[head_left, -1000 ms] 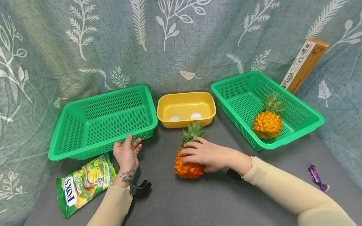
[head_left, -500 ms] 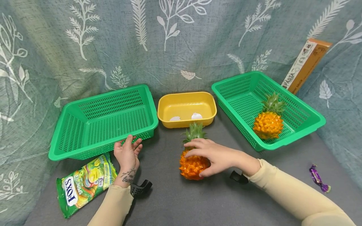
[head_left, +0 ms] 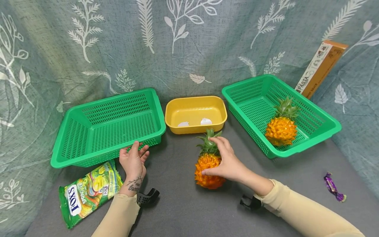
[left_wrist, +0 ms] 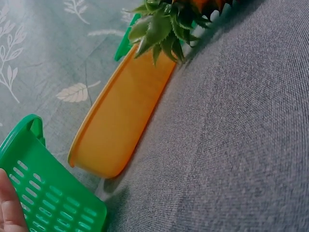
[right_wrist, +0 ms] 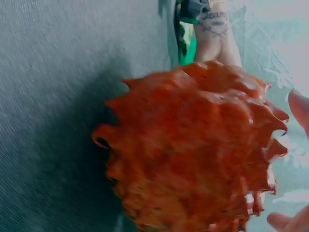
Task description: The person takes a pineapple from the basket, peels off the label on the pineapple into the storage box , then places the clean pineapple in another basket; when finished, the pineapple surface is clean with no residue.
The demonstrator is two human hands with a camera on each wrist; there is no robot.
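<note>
In the head view, my right hand [head_left: 231, 161] spreads over the right side of an orange, spiky pineapple [head_left: 205, 166] with a green leafy crown. Its thumb overlaps the fruit's body, and the index finger reaches the crown's base. The right wrist view has the glossy pineapple [right_wrist: 188, 150] up close, with gaps between it and two fingertips at the right edge. My left hand [head_left: 133, 163] rests palm up, fingers loosely bent, at the front of the left green basket [head_left: 108, 149]. In the left wrist view a fingertip overlaps that basket [left_wrist: 58, 198].
Behind the pineapple stands a yellow tub [head_left: 195, 129] with two white pieces inside. A second pineapple [head_left: 280, 131] lies in the right green basket [head_left: 308, 146]. A FOX'S candy bag [head_left: 88, 194], a purple-wrapped candy [head_left: 334, 187] and a pasta box [head_left: 321, 69] are around.
The pineapple has shifted right and turned more upright in the head view. My right hand has moved right and spread thumb from fingers. The left hand has stayed put.
</note>
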